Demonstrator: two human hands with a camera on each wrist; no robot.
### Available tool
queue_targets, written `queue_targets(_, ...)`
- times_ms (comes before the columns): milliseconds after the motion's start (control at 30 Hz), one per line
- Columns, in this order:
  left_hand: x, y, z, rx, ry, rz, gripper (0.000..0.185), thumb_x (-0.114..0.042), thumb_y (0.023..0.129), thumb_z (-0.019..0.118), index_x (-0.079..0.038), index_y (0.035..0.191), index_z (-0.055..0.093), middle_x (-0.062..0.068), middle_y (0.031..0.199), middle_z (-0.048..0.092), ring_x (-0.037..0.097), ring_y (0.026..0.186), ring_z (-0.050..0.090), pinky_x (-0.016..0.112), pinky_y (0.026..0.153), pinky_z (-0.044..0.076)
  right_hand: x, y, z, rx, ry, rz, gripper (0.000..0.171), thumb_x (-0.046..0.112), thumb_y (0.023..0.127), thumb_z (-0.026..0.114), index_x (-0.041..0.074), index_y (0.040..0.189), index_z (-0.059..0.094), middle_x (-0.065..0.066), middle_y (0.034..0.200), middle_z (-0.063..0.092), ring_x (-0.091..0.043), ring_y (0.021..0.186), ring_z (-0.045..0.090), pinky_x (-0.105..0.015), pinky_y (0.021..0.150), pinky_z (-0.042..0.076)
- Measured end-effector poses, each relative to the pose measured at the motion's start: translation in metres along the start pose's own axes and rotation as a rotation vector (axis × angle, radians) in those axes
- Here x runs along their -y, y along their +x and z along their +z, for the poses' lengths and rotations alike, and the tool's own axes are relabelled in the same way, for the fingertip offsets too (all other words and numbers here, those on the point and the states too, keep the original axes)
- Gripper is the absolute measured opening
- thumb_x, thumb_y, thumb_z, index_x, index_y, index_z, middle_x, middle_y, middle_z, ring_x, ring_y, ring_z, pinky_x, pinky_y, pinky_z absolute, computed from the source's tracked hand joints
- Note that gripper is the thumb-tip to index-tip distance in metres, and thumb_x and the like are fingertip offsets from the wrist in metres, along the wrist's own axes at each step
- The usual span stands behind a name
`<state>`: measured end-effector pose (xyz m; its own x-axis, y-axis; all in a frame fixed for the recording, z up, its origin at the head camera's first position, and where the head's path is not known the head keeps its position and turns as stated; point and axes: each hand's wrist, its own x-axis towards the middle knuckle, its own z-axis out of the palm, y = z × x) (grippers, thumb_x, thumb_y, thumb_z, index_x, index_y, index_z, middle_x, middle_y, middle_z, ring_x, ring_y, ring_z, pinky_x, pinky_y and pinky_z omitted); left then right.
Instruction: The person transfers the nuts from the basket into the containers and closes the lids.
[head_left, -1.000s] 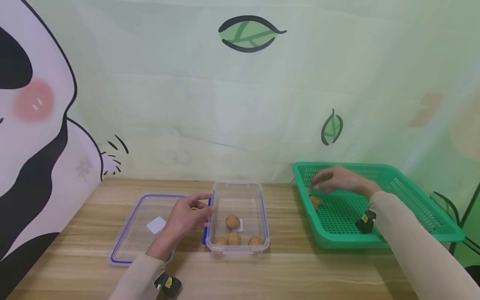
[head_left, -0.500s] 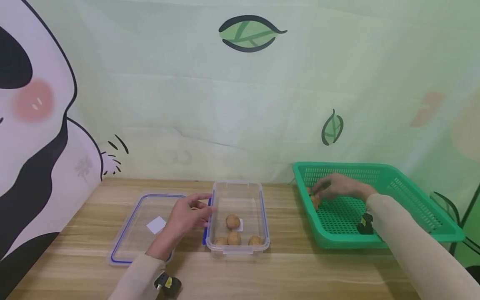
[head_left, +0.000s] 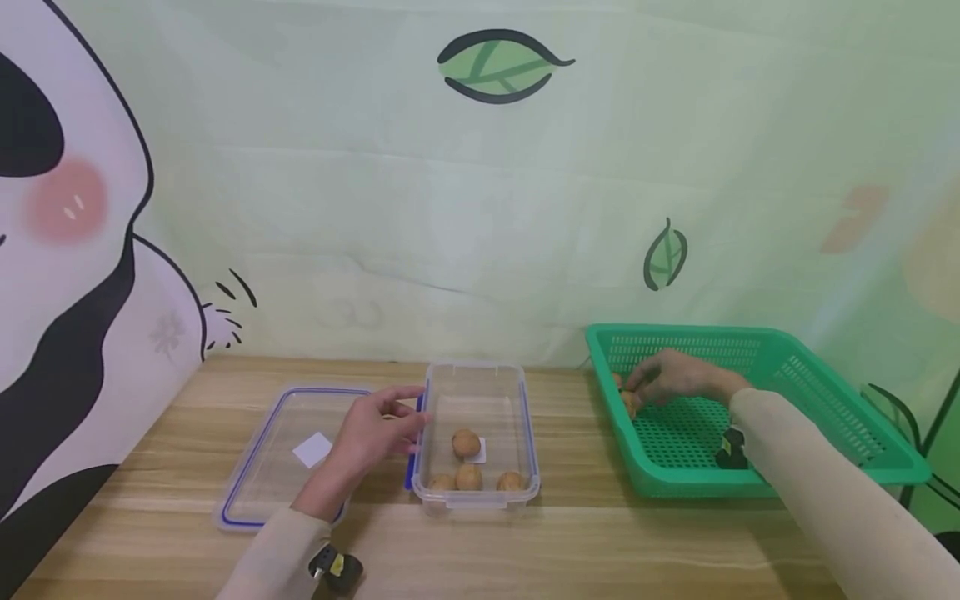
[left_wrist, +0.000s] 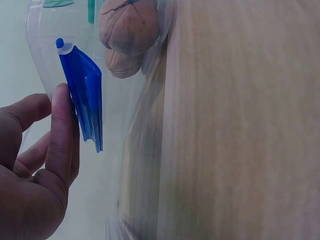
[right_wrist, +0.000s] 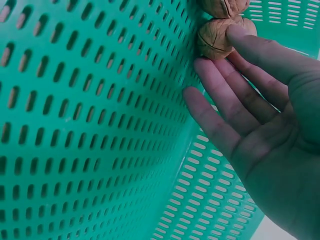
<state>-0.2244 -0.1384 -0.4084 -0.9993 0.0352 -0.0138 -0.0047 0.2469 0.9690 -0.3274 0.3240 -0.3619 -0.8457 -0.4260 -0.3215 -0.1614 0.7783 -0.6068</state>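
My left hand [head_left: 378, 433] rests its fairly straight fingers against the left side of a clear plastic box [head_left: 529, 433]. In the left wrist view, a fingertip touches beside the box's blue latch [left_wrist: 85, 95], which hangs unfastened. Several walnuts [head_left: 466, 444] lie in the box, mostly at its near end. My right hand [head_left: 678, 375] reaches into the green basket [head_left: 637, 479] at its left wall. Seen from the right wrist, its thumb and fingertips pinch a walnut [right_wrist: 212, 40]. Another walnut [right_wrist: 225, 6] sits just beyond, partly out of frame.
A clear lid [head_left: 258, 467] with a blue seal lies flat left of the box, partly behind my left forearm. Everything stands on a wooden table [head_left: 570, 550]. A printed cloth backdrop [head_left: 360, 208] hangs behind. Dark cables [head_left: 930, 433] run by the basket's right side.
My right hand has lowered onto the walnuts in the basket, and its thumb and fingers have closed around one. The left hand, the box and the lid have stayed put.
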Motion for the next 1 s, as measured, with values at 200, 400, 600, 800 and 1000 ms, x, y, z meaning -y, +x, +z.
queue_targets(200,0.0,0.001,0.0,-0.001,-0.011,0.001,0.045,-0.004,0.098,0.076,-0.001,0.142,0.065,0.019,0.108,0.067,0.021,0.08,0.071,0.034,0.071,0.068,0.003,-0.002,-0.001,-0.017,-0.012,0.004,0.042,0.018,0.096,0.078,-0.007,0.129,0.069,-0.016,0.121,0.073,-0.032,0.108,0.072,-0.051,0.093,0.063)
queue_targets(400,0.0,0.0,0.0,-0.001,-0.011,-0.001,0.045,-0.004,0.098,0.076,-0.001,0.142,0.065,0.02,0.109,0.066,0.021,0.08,0.071,0.034,0.071,0.068,0.007,-0.008,-0.009,-0.079,-0.035,-0.022,0.042,0.026,0.101,0.073,-0.001,0.133,0.07,-0.016,0.128,0.071,-0.032,0.111,0.07,-0.055,0.097,0.06)
queue_targets(600,0.0,0.0,0.0,-0.001,-0.013,0.003,0.046,-0.004,0.099,0.076,-0.001,0.142,0.064,0.02,0.11,0.067,0.021,0.081,0.072,0.034,0.071,0.068,0.023,-0.019,-0.02,-0.165,-0.021,-0.072,0.046,0.032,0.104,0.071,0.002,0.138,0.067,-0.019,0.137,0.067,-0.038,0.124,0.064,-0.061,0.105,0.054)
queue_targets(800,0.001,0.0,0.0,-0.001,-0.013,0.005,0.046,-0.005,0.098,0.076,-0.001,0.143,0.064,0.02,0.11,0.067,0.021,0.08,0.072,0.034,0.071,0.068,0.045,-0.028,-0.027,-0.264,-0.039,-0.097,0.048,0.039,0.101,0.073,0.007,0.136,0.07,-0.018,0.14,0.066,-0.042,0.133,0.057,-0.067,0.11,0.047)
queue_targets(1000,0.001,0.0,0.0,0.0,-0.006,0.005,0.047,-0.007,0.098,0.077,-0.002,0.143,0.064,0.019,0.109,0.067,0.021,0.077,0.072,0.035,0.07,0.068,0.066,-0.039,-0.033,-0.325,-0.036,-0.105,0.051,0.048,0.099,0.075,0.013,0.135,0.071,-0.012,0.136,0.069,-0.036,0.132,0.058,-0.067,0.111,0.045)
